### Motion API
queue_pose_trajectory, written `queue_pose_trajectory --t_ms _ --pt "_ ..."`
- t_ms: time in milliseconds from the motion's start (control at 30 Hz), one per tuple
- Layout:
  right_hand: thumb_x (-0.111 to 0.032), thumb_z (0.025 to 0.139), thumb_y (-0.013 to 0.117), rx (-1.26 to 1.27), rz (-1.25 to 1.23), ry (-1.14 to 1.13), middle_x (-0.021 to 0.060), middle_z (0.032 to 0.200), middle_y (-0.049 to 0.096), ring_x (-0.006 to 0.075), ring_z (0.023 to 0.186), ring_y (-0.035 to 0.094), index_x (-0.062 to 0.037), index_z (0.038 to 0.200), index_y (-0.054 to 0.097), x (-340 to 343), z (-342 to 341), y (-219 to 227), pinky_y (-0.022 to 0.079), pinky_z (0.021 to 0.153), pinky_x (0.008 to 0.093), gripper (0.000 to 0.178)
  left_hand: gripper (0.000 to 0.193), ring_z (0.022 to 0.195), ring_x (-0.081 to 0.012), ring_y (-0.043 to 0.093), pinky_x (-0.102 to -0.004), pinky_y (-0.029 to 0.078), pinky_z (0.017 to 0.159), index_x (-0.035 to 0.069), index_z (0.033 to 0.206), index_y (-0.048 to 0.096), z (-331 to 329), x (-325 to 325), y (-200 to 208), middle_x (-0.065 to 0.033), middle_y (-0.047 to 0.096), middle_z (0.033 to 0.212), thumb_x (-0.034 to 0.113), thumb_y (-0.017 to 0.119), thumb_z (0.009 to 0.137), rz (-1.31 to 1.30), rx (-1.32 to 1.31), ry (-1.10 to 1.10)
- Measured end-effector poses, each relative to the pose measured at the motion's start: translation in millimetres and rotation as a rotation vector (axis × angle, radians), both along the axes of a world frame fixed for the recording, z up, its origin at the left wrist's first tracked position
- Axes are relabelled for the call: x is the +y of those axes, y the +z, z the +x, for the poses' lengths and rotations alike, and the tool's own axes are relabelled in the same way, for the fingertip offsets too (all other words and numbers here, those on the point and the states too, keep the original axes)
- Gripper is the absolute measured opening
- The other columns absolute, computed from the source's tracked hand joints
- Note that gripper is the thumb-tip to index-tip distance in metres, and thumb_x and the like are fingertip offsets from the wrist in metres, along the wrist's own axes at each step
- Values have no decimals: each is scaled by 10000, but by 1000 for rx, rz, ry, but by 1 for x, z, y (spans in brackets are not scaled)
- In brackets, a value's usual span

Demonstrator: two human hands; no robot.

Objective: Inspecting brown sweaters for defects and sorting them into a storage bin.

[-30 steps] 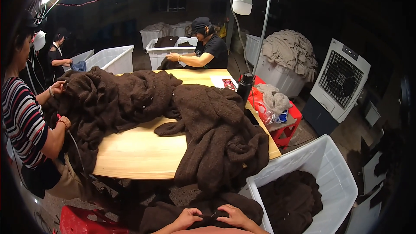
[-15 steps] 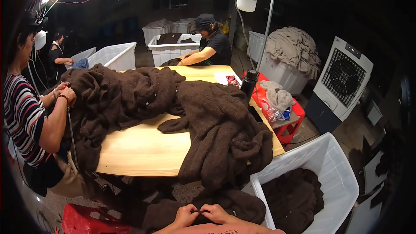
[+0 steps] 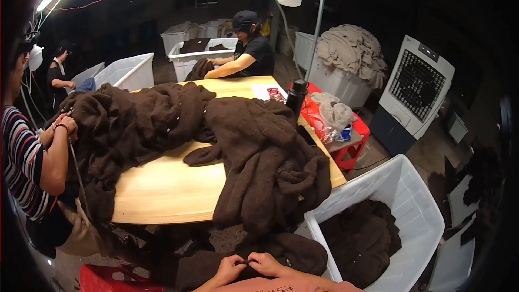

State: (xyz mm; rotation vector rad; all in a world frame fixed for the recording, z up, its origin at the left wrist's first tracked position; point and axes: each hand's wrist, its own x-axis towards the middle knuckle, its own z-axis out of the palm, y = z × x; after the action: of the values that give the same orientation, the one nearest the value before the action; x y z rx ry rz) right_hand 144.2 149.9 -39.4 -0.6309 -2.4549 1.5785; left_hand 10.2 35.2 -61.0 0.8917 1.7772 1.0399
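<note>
A dark brown knitted garment (image 3: 303, 251) lies bunched across my lap at the lower edge. My left hand (image 3: 229, 271) pinches a narrow fold of it. My right hand (image 3: 265, 265) pinches the same fold close by, and a short strip of dark knit shows between the two sets of fingertips. A small pale spot lies on the cloth beside my right hand. In front of me, more brown knitted garments (image 3: 254, 140) are heaped on the wooden table (image 3: 167, 192), one hanging over its near edge.
At right stands a white bin (image 3: 419, 221) holding brown garments. A black bottle (image 3: 295, 96) is by the table's right edge, near a red stool (image 3: 354, 154) and an air cooler (image 3: 413, 92). Co-workers handle cloth at left and across the table. Another red stool (image 3: 113, 278) is lower left.
The view has turned slightly right. My hands have shifted a little, and more of the strip shows between them. The co-worker across the table has gathered dark cloth up into a bunch.
</note>
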Motion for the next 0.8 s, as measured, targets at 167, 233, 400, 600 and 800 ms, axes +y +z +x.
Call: queue_pose_trajectory --t_ms 167,233,400,600,800 --pt "-99 768 512 77 175 113 163 802 597 334 745 592 -17 874 562 1 0 -1 466 625 386 143 173 622 -108 551 -266 449 574 3 816 630 5 1 -4 -79 615 671 112 630 683 55 -12 1" --pt "-90 768 508 110 224 112 164 811 594 336 751 588 -14 871 559 -4 -1 -7 465 628 391 138 182 633 -119 565 -275 458 591 4 827 636 4 2 -1 -89 621 677 115 631 683 -69 9 -53" --pt "-104 790 523 186 114 80 169 791 589 334 739 589 -14 864 556 -14 7 -15 464 623 380 121 206 650 -120 577 -271 466 598 3 853 653 6 -5 -27 -105 635 699 119 628 685 -59 -49 -83" --pt "-116 801 547 162 20 -38 163 748 591 316 689 595 -24 862 556 -2 1 -5 463 592 351 110 83 632 -62 541 -211 441 585 -3 786 650 0 5 20 -27 627 679 55 623 734 154 -186 56" --pt "-128 800 557 176 38 -117 157 729 589 307 663 595 -28 834 568 -3 -6 -5 460 581 350 107 119 600 -69 526 -232 431 551 -4 775 636 5 9 10 -33 617 656 102 635 721 60 -118 137"
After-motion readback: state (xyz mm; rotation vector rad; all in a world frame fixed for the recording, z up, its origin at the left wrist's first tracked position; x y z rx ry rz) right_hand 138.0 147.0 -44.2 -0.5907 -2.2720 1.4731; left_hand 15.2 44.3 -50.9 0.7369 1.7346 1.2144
